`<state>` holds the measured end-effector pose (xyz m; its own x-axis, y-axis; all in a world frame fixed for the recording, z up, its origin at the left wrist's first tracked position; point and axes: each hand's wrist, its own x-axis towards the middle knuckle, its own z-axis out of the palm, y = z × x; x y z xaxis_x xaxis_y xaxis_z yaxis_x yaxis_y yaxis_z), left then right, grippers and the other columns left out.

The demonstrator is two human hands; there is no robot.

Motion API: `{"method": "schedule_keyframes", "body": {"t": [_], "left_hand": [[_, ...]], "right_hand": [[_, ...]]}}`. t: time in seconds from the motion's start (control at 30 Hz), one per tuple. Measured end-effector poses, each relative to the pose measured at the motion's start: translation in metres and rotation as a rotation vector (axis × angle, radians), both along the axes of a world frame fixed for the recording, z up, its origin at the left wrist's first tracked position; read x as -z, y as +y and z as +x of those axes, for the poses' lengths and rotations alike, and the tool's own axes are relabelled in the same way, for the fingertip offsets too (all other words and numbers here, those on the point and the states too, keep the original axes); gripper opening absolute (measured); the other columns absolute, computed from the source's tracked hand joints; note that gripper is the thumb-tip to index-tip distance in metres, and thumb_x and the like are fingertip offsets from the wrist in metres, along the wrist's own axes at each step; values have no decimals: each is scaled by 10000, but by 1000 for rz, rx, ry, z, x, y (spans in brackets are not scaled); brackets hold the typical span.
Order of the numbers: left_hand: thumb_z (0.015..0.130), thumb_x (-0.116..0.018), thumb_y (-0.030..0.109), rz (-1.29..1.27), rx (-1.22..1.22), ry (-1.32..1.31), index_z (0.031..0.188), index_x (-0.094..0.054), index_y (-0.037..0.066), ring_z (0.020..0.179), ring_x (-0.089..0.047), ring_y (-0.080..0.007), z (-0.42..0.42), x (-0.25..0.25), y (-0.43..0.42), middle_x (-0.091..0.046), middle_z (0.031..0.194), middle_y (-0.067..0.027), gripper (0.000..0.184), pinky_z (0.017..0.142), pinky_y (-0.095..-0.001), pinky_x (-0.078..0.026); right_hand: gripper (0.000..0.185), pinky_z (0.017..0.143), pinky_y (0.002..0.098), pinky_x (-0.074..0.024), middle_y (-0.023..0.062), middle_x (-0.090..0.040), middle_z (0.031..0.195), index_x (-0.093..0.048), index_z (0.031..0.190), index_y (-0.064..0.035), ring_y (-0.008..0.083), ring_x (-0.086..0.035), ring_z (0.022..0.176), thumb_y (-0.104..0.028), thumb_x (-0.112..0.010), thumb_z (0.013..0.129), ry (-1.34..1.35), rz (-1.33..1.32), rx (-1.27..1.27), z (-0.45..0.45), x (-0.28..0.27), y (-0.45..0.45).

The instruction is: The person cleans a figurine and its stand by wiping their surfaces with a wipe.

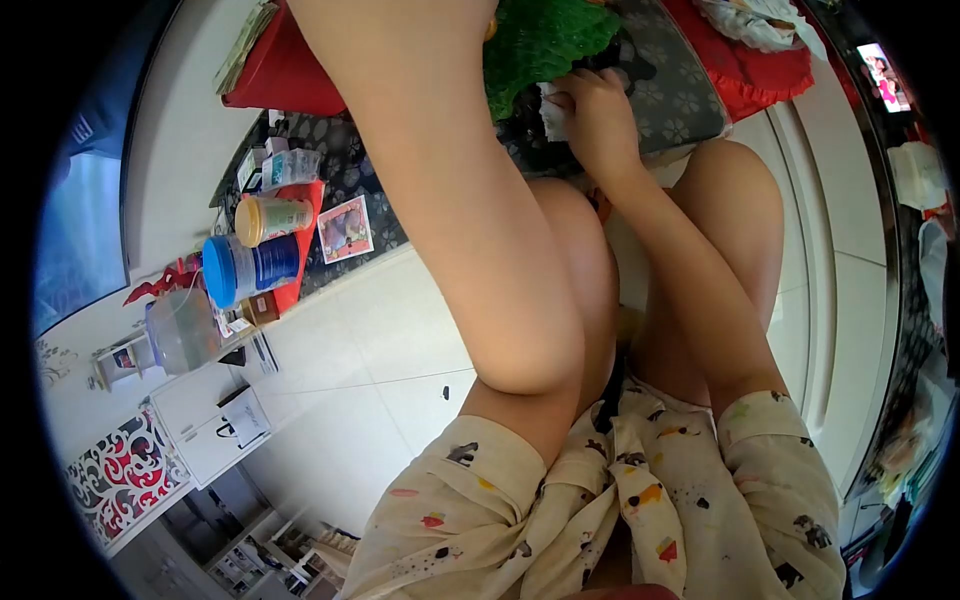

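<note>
My right hand (597, 118) is at the dark flower-patterned surface, its fingers closed on a crumpled white tissue (552, 112). Right beside the tissue lies a large green leaf-like piece (540, 50), at the top of the view. My left forearm crosses the upper middle and leaves through the top edge, so that hand is out of sight. The patterned surface (675, 100) extends to the right of my right hand.
At the left stand a blue-lidded jar (222, 271), a yellow-lidded jar (252, 221) and a clear plastic jug (184, 332). A square picture card (345, 230) lies near them. Red cloth (755, 80) and a white plastic bag (750, 25) are upper right.
</note>
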<state>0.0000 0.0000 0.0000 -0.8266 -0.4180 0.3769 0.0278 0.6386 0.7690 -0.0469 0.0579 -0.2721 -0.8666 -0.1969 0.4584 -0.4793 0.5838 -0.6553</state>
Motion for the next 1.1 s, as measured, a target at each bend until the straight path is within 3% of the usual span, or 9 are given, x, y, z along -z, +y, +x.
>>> {"method": "schedule_keyframes", "body": {"t": [0.27, 0.47, 0.87, 0.97, 1.1], "left_hand": [[777, -509, 125, -51, -17, 95, 1002, -658, -76, 668, -662, -266, -6, 14, 7, -668, 766, -202, 336, 683, -364, -497], [777, -503, 120, -81, -30, 112, 993, -652, -87, 643, -653, -259, -9, 11, 13, -659, 745, -199, 335, 664, -360, -495], [781, -493, 108, -101, 70, 173, 991, -646, -93, 595, -637, -242, -6, 20, 16, -645, 706, -184, 329, 611, -350, -485], [781, -496, 113, -118, 87, 168, 988, -644, -96, 579, -630, -232, -2, 18, 17, -641, 691, -171, 330, 599, -350, -483], [780, -497, 119, -144, 72, 181, 987, -640, -101, 569, -624, -227, -2, 20, 17, -638, 682, -156, 334, 593, -345, -485]], "right_hand": [[216, 780, 407, -465, 59, -629, 989, -743, 970, -154, 287, -539, 919, -80, -681, 777, 43, 106, -77, -1, 1, 11], [242, 841, 405, -480, 82, -658, 986, -722, 1036, -111, 315, -546, 908, -46, -637, 819, 122, 210, -183, -13, -3, 22], [183, 820, 385, -470, 89, -660, 1018, -705, 1000, -67, 322, -557, 896, -55, -609, 845, 33, 120, -204, 5, -28, 33], [189, 770, 354, -472, 114, -665, 971, -698, 1030, -47, 312, -579, 837, -68, -624, 858, 122, -59, -197, 1, -12, 35], [210, 655, 301, -454, 101, -650, 808, -688, 1061, -22, 199, -573, 692, -130, -647, 886, -372, -281, 3, 6, -24, 52]]}}
